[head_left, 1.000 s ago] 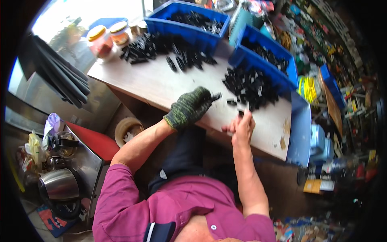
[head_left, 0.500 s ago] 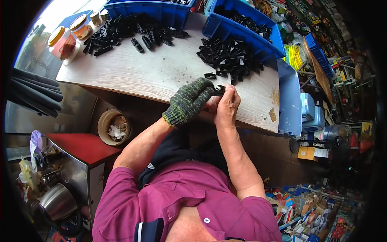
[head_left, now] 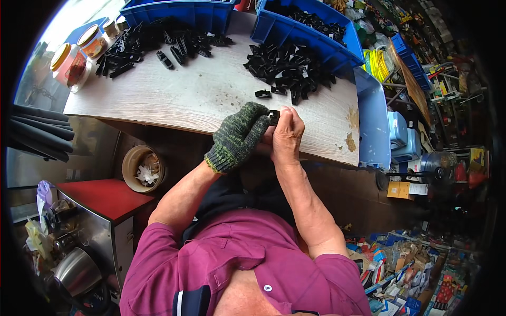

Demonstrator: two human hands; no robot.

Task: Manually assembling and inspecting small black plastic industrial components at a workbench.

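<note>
Here, gloved left hand, bare right hand, small black part pinched, orange-lidded jars far left.

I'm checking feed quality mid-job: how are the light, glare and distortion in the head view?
Head view: daylight glares white at the top-left corner; the wooden tabletop is evenly lit and sharp; fisheye bends its edges and blackens the rim; the small black part between the gloved left hand and bare right hand is shadowed, detail unclear.

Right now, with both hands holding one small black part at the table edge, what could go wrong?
1. The small black part is pinched between the gloved left hand and the bare right hand right at the table edge; if it slips, it probably falls to the floor.
2. The bare fingers could get pinched.
3. The right pile lies near; a sleeve or hand might scatter it.
</note>
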